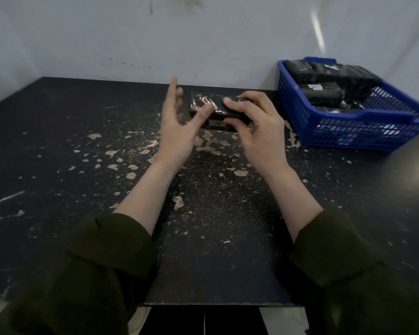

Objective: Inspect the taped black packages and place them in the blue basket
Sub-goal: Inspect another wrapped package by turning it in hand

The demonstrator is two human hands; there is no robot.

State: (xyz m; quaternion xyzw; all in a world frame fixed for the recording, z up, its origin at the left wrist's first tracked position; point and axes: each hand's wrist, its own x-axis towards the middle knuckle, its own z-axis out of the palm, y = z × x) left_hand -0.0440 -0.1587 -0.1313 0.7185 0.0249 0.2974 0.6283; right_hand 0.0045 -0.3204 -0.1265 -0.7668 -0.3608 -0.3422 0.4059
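A black package (pixel 217 112) wrapped in shiny clear tape is held above the middle of the dark table. My right hand (pixel 259 131) grips its right end, fingers curled over the top and thumb on the near side. My left hand (pixel 177 126) is just left of it, fingers straight and spread, its thumb lying against the package's left part. The blue basket (pixel 353 129) stands at the table's right, next to the wall, with several black packages (pixel 324 81) inside.
The black table top (pixel 82 141) is worn, with pale chipped patches in the middle. A white wall runs along its far edge. The table's near edge is between my dark green sleeves.
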